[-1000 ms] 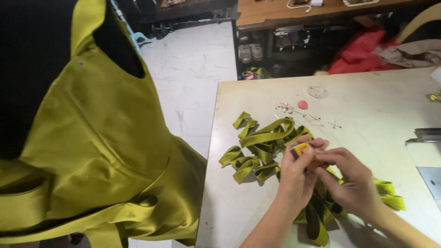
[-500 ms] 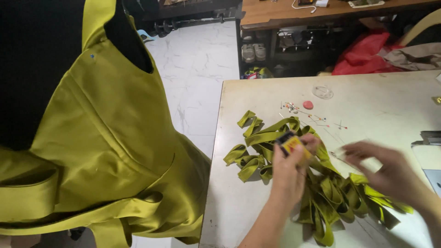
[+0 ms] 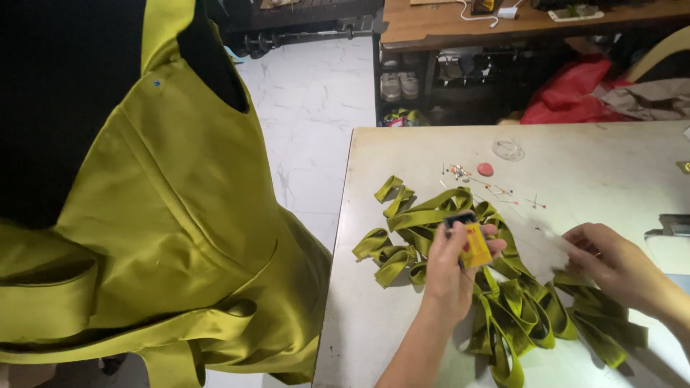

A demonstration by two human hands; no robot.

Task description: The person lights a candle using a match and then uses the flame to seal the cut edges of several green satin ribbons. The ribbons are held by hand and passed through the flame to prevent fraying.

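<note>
- while my left hand (image 3: 447,276) is raised over the near part of the table (image 3: 618,183), it is closed around a small yellow box (image 3: 474,244) with a dark top edge, thumb on one face and fingers behind it; the box sits upright in the grip, above the ribbon pile.
- my right hand (image 3: 611,262) is to the right, well apart from the box, fingers curled low over the table; its fingertips are blurred, so i cannot tell whether anything is pinched between them.
- under and between both hands lies a tangle of olive-green fabric strips (image 3: 503,302), looped and folded, spreading from the middle of the table toward the near right edge.
- farther back on the table, scattered pins (image 3: 474,176) with coloured heads lie beside a small pink round piece (image 3: 486,169) and a clear round lid (image 3: 508,149).
- at the right edge of the table a dark metal object (image 3: 672,224) shows in part; what it is i cannot tell.
- to the left, off the table, an olive-green satin garment (image 3: 165,244) hangs on a black dress form (image 3: 65,93), with a blue-headed pin (image 3: 156,83) near the shoulder.
- far beyond the table, a wooden bench (image 3: 517,25) stands over shelves with shoes (image 3: 399,85), and a red bag (image 3: 575,97) lies to its right.
</note>
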